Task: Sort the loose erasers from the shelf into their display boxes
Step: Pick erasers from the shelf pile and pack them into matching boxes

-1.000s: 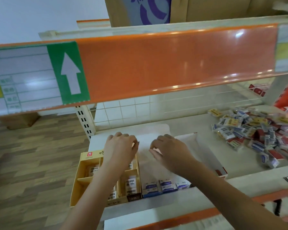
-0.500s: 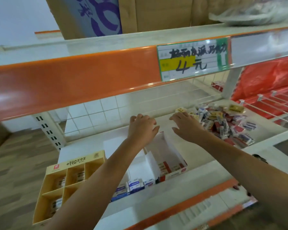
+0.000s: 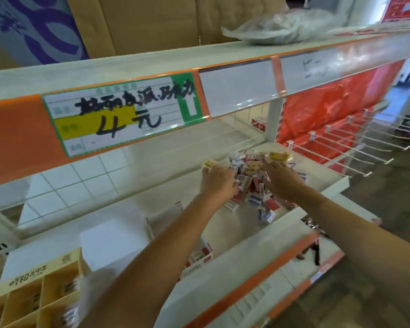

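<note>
Head view: the left hand (image 3: 217, 183) and right hand (image 3: 281, 182), fingers bent, dig into the heap of small paper-wrapped loose erasers (image 3: 251, 183) at the right end of the white metal shelf (image 3: 234, 247); grip cannot be determined. Yellow cardboard compartment box (image 3: 33, 294) occupies the left front corner, the red-and-white cardboard display box (image 3: 200, 256) mid-front, partly behind the left forearm.

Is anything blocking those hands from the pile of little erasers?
No. Both the left hand and right hand are already in the eraser pile; nothing visible stands between them.
</note>
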